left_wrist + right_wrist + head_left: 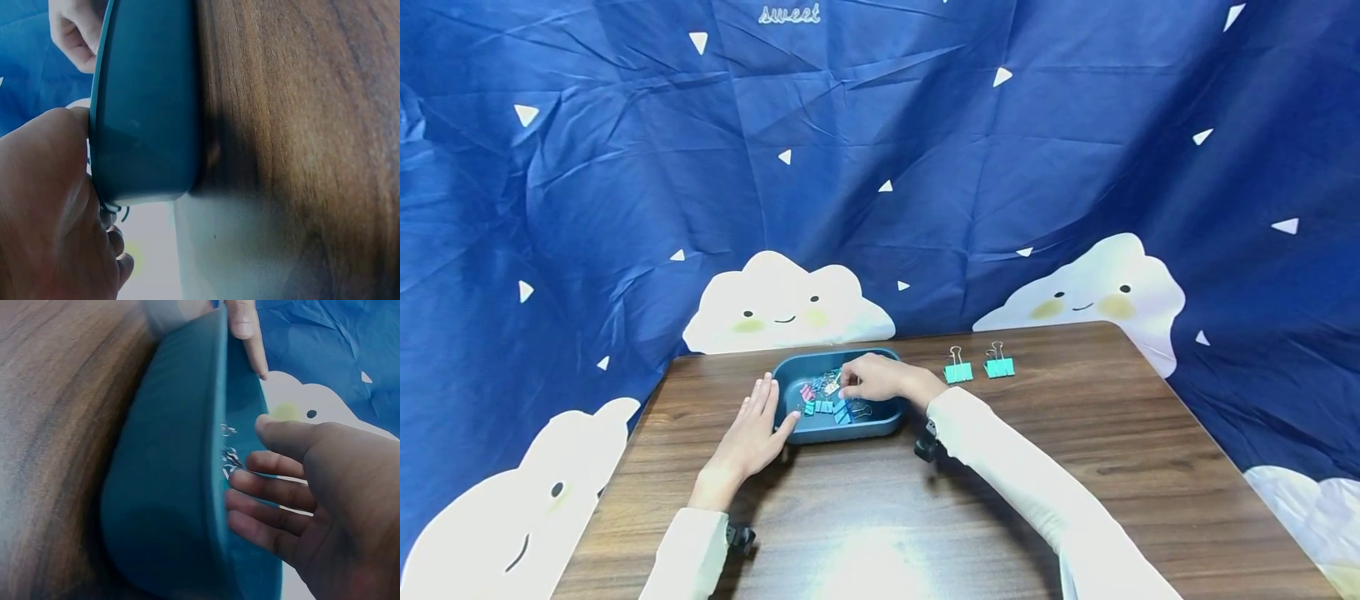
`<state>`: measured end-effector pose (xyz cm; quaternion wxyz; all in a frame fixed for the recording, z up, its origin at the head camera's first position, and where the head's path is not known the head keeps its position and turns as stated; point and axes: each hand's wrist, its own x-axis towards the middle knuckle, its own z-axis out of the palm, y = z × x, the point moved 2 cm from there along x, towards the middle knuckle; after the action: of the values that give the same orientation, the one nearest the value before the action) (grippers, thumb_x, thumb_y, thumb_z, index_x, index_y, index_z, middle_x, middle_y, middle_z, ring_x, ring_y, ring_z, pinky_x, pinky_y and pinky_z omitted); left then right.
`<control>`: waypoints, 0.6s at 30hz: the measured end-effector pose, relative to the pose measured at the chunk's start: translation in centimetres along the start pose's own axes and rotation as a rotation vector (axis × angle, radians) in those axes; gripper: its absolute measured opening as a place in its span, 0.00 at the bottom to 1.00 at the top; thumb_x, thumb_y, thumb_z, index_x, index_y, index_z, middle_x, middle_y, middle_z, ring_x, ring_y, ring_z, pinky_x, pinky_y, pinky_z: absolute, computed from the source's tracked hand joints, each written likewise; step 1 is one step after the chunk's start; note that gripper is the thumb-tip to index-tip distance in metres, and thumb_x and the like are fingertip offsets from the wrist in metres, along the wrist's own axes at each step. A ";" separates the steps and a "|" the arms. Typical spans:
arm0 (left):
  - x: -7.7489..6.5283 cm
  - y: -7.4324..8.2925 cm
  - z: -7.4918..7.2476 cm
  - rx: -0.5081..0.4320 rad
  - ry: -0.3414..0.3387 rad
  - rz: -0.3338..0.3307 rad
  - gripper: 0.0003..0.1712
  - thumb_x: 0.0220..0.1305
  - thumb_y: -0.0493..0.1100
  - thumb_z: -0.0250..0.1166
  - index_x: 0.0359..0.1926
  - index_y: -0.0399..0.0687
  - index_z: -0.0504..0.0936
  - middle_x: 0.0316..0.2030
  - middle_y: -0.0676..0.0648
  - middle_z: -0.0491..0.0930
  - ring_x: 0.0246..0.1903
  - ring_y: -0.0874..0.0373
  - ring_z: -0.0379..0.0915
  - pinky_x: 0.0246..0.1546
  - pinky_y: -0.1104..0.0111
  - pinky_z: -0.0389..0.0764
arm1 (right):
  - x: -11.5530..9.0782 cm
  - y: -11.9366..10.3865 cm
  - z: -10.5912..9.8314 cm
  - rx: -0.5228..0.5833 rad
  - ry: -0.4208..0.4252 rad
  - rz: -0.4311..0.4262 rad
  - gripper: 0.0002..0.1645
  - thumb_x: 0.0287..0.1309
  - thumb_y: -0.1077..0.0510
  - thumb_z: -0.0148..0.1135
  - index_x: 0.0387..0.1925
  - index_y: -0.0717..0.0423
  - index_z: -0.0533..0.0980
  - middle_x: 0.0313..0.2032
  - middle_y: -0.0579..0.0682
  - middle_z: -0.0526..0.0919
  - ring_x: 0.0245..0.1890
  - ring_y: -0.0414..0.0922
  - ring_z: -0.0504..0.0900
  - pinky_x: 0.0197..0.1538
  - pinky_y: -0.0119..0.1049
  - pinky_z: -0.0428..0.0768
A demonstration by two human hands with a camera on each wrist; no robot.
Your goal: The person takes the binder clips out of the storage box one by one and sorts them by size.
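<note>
A dark teal plastic tray holds a heap of small binder clips, among them a pink clip and blue clips. My left hand rests against the tray's left end, its fingers straight and its thumb at the near rim. Over the tray's inside hovers my right hand. In the right wrist view, the right thumb and loosely bent fingers stand apart, with nothing visible between them. Metal clip handles show just beyond the fingertips. The tray wall hides the clips in the left wrist view.
Two larger turquoise binder clips, a left one and a right one, sit on the wooden table right of the tray. A blue curtain with white clouds hangs behind the table's back edge.
</note>
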<state>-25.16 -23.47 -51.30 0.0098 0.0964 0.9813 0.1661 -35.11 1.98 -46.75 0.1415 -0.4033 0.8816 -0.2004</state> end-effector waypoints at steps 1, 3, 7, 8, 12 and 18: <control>0.0 0.0 0.0 0.001 0.000 -0.001 0.51 0.83 0.67 0.45 0.84 0.31 0.43 0.86 0.33 0.37 0.86 0.36 0.35 0.85 0.43 0.45 | 0.0 0.0 0.2 -0.005 -0.009 -0.003 0.10 0.77 0.47 0.63 0.48 0.47 0.84 0.44 0.42 0.88 0.44 0.38 0.84 0.52 0.36 0.84; 0.0 0.0 0.0 -0.001 0.000 0.000 0.51 0.83 0.67 0.45 0.84 0.31 0.43 0.86 0.33 0.37 0.86 0.36 0.35 0.85 0.43 0.45 | 0.0 0.0 0.6 -0.016 -0.029 -0.001 0.12 0.77 0.46 0.63 0.49 0.47 0.84 0.46 0.42 0.88 0.46 0.37 0.84 0.53 0.36 0.84; 0.0 0.1 0.0 -0.006 -0.003 -0.003 0.51 0.83 0.66 0.45 0.84 0.32 0.43 0.86 0.34 0.37 0.86 0.38 0.34 0.85 0.44 0.44 | 0.0 0.1 1.2 -0.021 -0.075 0.029 0.16 0.75 0.45 0.65 0.52 0.50 0.83 0.47 0.44 0.88 0.47 0.38 0.85 0.54 0.37 0.85; 0.0 0.1 0.0 -0.003 0.004 0.002 0.51 0.83 0.66 0.46 0.84 0.31 0.44 0.86 0.33 0.38 0.86 0.37 0.34 0.85 0.43 0.45 | 0.0 0.1 1.3 -0.031 -0.085 0.038 0.17 0.75 0.44 0.65 0.53 0.50 0.83 0.47 0.45 0.88 0.47 0.38 0.85 0.55 0.37 0.85; -0.1 0.1 -0.1 0.008 0.026 0.014 0.51 0.83 0.65 0.47 0.84 0.30 0.45 0.85 0.32 0.40 0.86 0.36 0.36 0.85 0.42 0.48 | 0.1 0.1 1.6 -0.073 -0.108 0.050 0.19 0.73 0.43 0.67 0.53 0.51 0.84 0.48 0.46 0.89 0.50 0.41 0.86 0.56 0.39 0.85; -0.1 0.0 0.0 0.009 0.037 0.020 0.51 0.83 0.66 0.46 0.84 0.30 0.45 0.85 0.32 0.41 0.86 0.36 0.35 0.84 0.42 0.49 | 0.4 0.5 1.9 -0.122 -0.102 0.021 0.16 0.73 0.45 0.68 0.51 0.51 0.84 0.47 0.46 0.89 0.49 0.41 0.86 0.56 0.37 0.84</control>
<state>-25.09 -23.48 -51.26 -0.0103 0.1030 0.9811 0.1637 -34.87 1.53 -48.65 0.1636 -0.4115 0.8879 -0.1242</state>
